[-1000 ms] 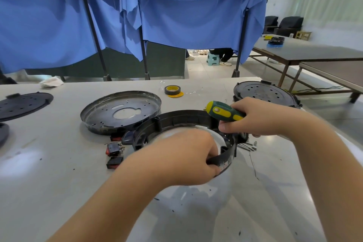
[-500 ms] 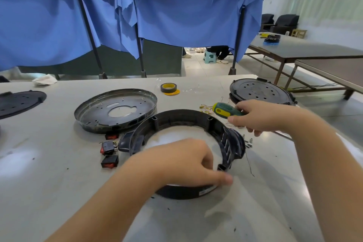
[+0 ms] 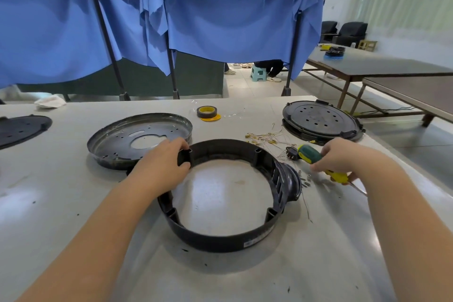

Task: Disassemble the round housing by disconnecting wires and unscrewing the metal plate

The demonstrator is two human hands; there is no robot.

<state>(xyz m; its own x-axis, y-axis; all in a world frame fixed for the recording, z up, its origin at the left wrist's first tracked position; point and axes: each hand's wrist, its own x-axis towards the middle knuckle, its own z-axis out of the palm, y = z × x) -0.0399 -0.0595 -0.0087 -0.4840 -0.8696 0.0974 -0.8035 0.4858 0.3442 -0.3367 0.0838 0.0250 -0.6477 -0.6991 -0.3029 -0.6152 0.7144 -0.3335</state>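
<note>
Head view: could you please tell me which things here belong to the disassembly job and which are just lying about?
Job: housing ring, metal plate, screwdriver, wires, screws.
Lying about: tape roll, black lid, dark disc, white rag.

Left hand [image 3: 163, 167] on round housing [image 3: 228, 235]

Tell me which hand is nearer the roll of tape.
Left. The left hand grips the black ring's far-left rim, just below and left of the tape. The right hand, holding the screwdriver, is farther off to the tape's right.
</note>
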